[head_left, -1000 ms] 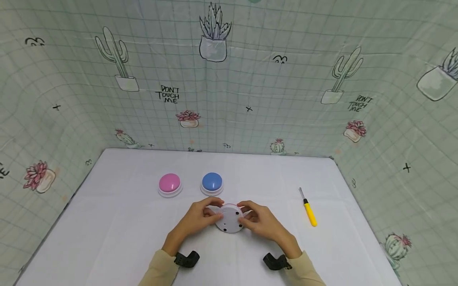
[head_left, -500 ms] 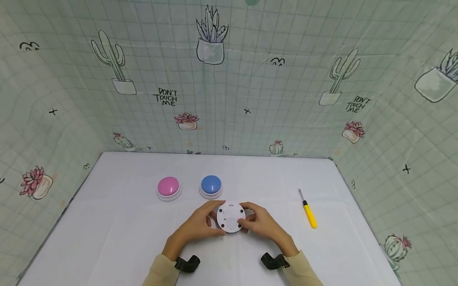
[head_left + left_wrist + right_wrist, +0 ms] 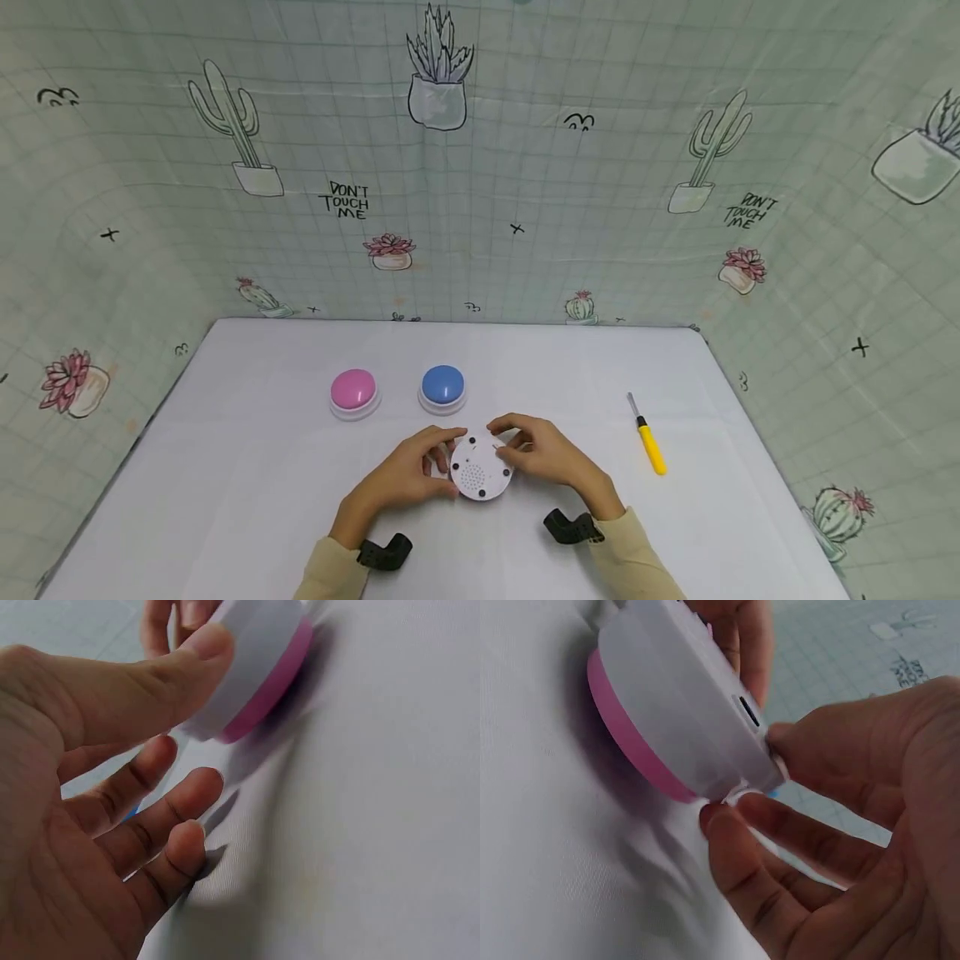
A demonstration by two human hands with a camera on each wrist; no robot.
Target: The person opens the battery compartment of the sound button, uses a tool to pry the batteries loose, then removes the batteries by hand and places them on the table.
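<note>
A round push button [image 3: 480,477] with a white base and pink dome lies upside down at the table's front middle. Its white underside shows black dots near the rim and a patch of small holes. My left hand [image 3: 408,471] holds its left edge between thumb and index finger; the other fingers are off it in the left wrist view. With thumb and fingertips, my right hand [image 3: 546,450] pinches the upper right rim. A narrow dark slot [image 3: 748,711] shows in the white side wall, close to the right thumb. The pink dome [image 3: 626,739] faces the tabletop.
Behind the hands, a pink push button [image 3: 354,390] and a blue push button [image 3: 442,385] stand dome up on the white table [image 3: 285,475]. A screwdriver [image 3: 651,448] with a yellow handle lies to the right. Patterned cloth [image 3: 517,167] hangs around the back and sides.
The button has turned clockwise, its hole patch now at lower left. My left thumb has slid off the underside to the edge; my right hand has shifted up along the rim.
</note>
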